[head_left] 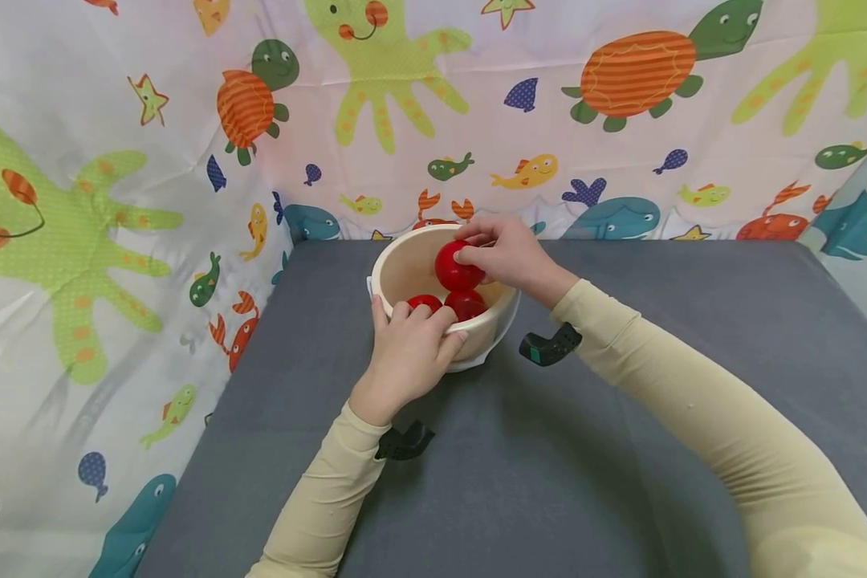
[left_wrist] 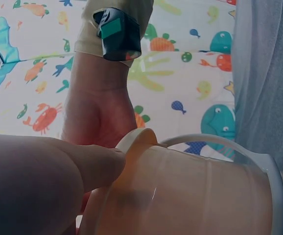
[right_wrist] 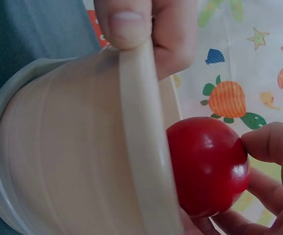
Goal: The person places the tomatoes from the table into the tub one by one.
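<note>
Two hands of mine are at the round cream plastic bowl (head_left: 405, 269) on the grey table (head_left: 549, 449): my left hand (head_left: 412, 349) curls over its near rim and grips it, thumb on the outside wall, and my right hand (head_left: 509, 257) reaches from the far side with bent fingers. My right fingertips (right_wrist: 266, 142) pinch a glossy red plastic ball (head_left: 458, 267) just above the bowl opening, beside the rim. Inside the bowl lie two more red balls (head_left: 466, 304).
</note>
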Demonstrator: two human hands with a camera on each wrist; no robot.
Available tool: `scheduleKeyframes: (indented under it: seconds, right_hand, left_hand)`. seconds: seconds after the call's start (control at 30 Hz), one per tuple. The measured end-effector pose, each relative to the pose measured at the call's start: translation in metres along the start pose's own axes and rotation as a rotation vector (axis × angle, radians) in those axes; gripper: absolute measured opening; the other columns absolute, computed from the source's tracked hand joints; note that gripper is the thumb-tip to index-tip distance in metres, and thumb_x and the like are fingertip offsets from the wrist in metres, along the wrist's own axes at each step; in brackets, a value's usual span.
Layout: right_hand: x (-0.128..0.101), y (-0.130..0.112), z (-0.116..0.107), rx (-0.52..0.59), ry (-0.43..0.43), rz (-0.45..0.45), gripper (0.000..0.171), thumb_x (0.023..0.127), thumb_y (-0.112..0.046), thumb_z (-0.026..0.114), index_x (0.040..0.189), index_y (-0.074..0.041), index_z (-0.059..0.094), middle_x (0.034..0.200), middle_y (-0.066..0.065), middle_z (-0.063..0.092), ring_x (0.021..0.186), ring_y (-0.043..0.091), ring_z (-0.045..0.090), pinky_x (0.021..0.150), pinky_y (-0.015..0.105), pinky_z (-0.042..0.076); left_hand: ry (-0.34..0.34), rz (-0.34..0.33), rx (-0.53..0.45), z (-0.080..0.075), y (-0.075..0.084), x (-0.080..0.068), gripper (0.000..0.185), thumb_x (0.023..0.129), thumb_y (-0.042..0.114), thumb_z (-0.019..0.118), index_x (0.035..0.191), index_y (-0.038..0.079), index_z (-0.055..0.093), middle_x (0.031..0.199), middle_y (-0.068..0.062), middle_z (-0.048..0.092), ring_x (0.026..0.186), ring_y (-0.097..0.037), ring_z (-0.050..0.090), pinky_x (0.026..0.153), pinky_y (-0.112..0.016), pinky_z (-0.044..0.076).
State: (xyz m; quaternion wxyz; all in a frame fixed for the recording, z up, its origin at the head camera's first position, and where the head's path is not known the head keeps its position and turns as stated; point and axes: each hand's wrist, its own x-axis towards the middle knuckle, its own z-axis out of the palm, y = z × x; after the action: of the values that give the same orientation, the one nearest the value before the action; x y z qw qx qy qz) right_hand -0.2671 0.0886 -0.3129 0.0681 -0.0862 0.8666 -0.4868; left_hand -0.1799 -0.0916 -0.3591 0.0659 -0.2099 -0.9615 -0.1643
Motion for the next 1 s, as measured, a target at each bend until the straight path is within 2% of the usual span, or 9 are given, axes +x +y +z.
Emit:
scheduleKeyframes:
  seconds: [0.37, 0.7, 0.83, 1.0]
  right_hand:
    - [0.000, 0.005, 0.002, -0.105, 0.038, -0.003, 0.041, 0.095, -0.024, 0.067, 0.133, -0.009, 0.065, 0.131, 0.016, 0.068, 0.103, 0.032, 0.070, 0.085, 0.041, 0.062]
    - [-0.002, 0.008, 0.001, -0.093, 0.044, -0.004, 0.041, 0.097, -0.027, 0.067, 0.133, -0.008, 0.065, 0.130, 0.016, 0.068, 0.105, 0.032, 0.069, 0.086, 0.040, 0.062]
    - [-0.005, 0.011, 0.001, -0.067, 0.049, -0.042, 0.040, 0.095, -0.027, 0.069, 0.131, -0.008, 0.066, 0.129, 0.016, 0.069, 0.107, 0.030, 0.069, 0.086, 0.041, 0.062]
    - [-0.018, 0.019, -0.008, -0.061, 0.072, -0.111, 0.039, 0.095, -0.022, 0.067, 0.132, -0.008, 0.065, 0.132, 0.017, 0.068, 0.116, 0.031, 0.066, 0.093, 0.046, 0.060]
  left_hand:
    - [0.018, 0.010, 0.015, 0.001, 0.001, 0.000, 0.026, 0.097, 0.038, 0.066, 0.114, 0.020, 0.070, 0.108, -0.009, 0.071, 0.110, -0.034, 0.057, 0.115, -0.079, 0.011]
    - [0.024, 0.014, 0.022, 0.000, 0.002, 0.001, 0.023, 0.097, 0.038, 0.066, 0.111, 0.019, 0.070, 0.103, -0.009, 0.070, 0.107, -0.034, 0.057, 0.115, -0.080, 0.011]
    - [0.026, 0.009, 0.019, 0.000, 0.002, 0.001, 0.023, 0.097, 0.038, 0.066, 0.110, 0.019, 0.070, 0.102, -0.008, 0.070, 0.106, -0.034, 0.058, 0.115, -0.080, 0.011]
    - [0.022, 0.003, 0.011, 0.000, 0.002, 0.000, 0.024, 0.096, 0.039, 0.066, 0.110, 0.019, 0.070, 0.102, -0.008, 0.070, 0.107, -0.034, 0.057, 0.115, -0.079, 0.011]
